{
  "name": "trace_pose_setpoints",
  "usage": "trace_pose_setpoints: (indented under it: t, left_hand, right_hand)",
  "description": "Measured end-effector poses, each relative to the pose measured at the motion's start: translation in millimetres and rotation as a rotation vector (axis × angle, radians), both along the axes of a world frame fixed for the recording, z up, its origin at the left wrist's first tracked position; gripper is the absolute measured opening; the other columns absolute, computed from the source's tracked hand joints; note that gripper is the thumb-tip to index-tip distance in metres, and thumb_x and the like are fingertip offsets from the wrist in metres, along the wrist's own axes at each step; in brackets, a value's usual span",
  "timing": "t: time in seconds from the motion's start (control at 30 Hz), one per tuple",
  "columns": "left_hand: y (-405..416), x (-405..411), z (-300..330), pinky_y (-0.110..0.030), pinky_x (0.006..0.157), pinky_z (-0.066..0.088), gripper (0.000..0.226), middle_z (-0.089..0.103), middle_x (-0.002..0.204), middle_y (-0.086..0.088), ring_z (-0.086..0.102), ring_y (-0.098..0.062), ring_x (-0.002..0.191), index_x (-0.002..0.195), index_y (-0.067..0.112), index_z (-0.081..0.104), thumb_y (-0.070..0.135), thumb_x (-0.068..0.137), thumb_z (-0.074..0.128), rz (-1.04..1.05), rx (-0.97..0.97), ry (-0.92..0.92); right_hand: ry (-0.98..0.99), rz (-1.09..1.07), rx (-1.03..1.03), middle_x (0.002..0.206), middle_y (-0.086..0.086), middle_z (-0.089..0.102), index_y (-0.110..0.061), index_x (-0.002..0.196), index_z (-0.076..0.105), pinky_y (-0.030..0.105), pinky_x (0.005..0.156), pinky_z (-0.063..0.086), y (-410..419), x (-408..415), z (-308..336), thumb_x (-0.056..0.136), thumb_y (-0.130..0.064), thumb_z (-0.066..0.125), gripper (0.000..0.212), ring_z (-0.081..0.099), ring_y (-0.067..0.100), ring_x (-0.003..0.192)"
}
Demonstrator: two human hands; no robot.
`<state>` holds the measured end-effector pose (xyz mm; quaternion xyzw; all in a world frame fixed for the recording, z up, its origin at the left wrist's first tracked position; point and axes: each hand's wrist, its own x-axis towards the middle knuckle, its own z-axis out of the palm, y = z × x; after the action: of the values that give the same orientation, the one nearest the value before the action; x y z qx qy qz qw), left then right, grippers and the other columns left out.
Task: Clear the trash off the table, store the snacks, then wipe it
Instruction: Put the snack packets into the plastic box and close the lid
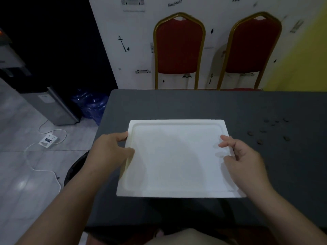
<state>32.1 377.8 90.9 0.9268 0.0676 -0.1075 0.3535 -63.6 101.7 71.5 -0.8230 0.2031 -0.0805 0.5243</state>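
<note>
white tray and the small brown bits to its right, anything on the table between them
Nothing: the head view shows bare dark table between the white tray and the brown bits.

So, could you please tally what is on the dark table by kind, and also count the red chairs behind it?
White tray: 1
Small dark round pieces, right of the tray: about 9, blurred
Red chairs: 2
Total: about 12
</note>
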Motion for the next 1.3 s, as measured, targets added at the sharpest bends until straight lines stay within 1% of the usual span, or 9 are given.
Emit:
trace_pose_setpoints:
  t: [0.1,0.23,0.4,0.5,0.6,0.77,0.9,1.07,1.3]
  left_hand:
    - [0,1,0,-0.023,0.061,0.043,0.055,0.057,0.091,0.012,0.053,0.001,0.065,0.127,0.024,0.059,0.014,0.075,0.075,-0.001,0.009,0.005]
    - [0,2,0,-0.026,0.069,0.045,0.052,0.058,0.097,0.010,0.048,0.004,0.066,0.124,0.024,0.060,0.014,0.075,0.076,-0.008,0.039,-0.006]
    - [3,5,-3,-0.025,0.063,0.045,0.046,0.056,0.099,0.014,0.052,0.002,0.070,0.115,0.025,0.061,0.014,0.073,0.077,-0.028,0.032,-0.005]
    - [4,16,-9,-0.026,0.065,0.047,0.048,0.057,0.104,0.010,0.058,-0.008,0.079,0.113,0.027,0.054,0.012,0.072,0.075,-0.083,0.027,0.066]
    - [-4,31,-18,-0.029,0.075,0.046,0.049,0.055,0.113,0.007,0.056,-0.015,0.094,0.129,0.024,0.045,0.017,0.084,0.065,-0.098,-0.101,0.093]
    - [-28,43,-31,-0.030,0.069,0.049,0.023,0.061,0.109,-0.002,0.058,-0.015,0.085,0.114,0.024,0.054,0.027,0.098,0.039,0.129,-0.449,0.017]
    - [-32,48,-34,-0.026,0.058,0.043,0.016,0.059,0.087,0.001,0.054,-0.012,0.072,0.098,0.018,0.057,0.023,0.095,0.041,0.153,-0.423,-0.035]
    - [-31,55,-39,-0.025,0.057,0.042,0.015,0.058,0.081,0.003,0.054,-0.011,0.070,0.093,0.017,0.058,0.021,0.093,0.044,0.149,-0.381,-0.048]
    - [-32,50,-40,-0.024,0.055,0.038,0.016,0.058,0.081,0.007,0.053,-0.008,0.071,0.093,0.022,0.058,0.025,0.094,0.042,0.143,-0.295,-0.116]
  right_hand:
    - [0.011,-0.005,-0.021,0.119,-0.023,0.057,-0.029,0.080,0.060,0.014,0.087,0.039,-1,0,-1,0.083,0.012,0.046,0.043,0.048,0.001,0.119]
    - [0.017,0.008,-0.118,0.126,-0.025,0.049,-0.029,0.084,0.061,0.008,0.072,0.038,-3,2,-4,0.083,0.008,0.048,0.038,0.052,0.004,0.111]
    - [0.038,0.020,-0.212,0.132,-0.013,0.048,-0.027,0.123,0.054,0.030,0.103,0.038,-9,14,-8,0.090,-0.006,0.052,0.039,0.046,0.013,0.123]
    - [0.104,-0.014,-0.173,0.132,-0.006,0.053,-0.030,0.137,0.045,0.044,0.103,0.042,-13,36,-6,0.092,-0.018,0.053,0.047,0.048,0.017,0.122]
    - [0.125,-0.050,-0.112,0.137,-0.005,0.052,-0.026,0.140,0.043,0.035,0.102,0.041,-14,58,-4,0.094,-0.024,0.053,0.047,0.048,0.016,0.125]
    - [0.081,-0.129,-0.027,0.124,-0.005,0.061,-0.021,0.126,0.061,0.024,0.089,0.041,-16,71,-3,0.093,-0.028,0.056,0.033,0.054,0.010,0.107]
    - [0.082,-0.160,0.063,0.106,-0.011,0.064,-0.021,0.115,0.068,0.029,0.088,0.049,-20,75,-6,0.090,-0.026,0.060,0.026,0.059,0.010,0.098]
    - [0.068,-0.089,-0.056,0.084,-0.009,0.068,-0.024,0.085,0.070,0.024,0.065,0.046,-23,80,-6,0.088,-0.025,0.060,0.010,0.060,0.008,0.075]
    - [0.093,-0.118,-0.304,0.089,-0.009,0.063,-0.028,0.095,0.062,0.032,0.066,0.047,-14,75,-6,0.092,-0.037,0.051,0.014,0.059,0.016,0.081]
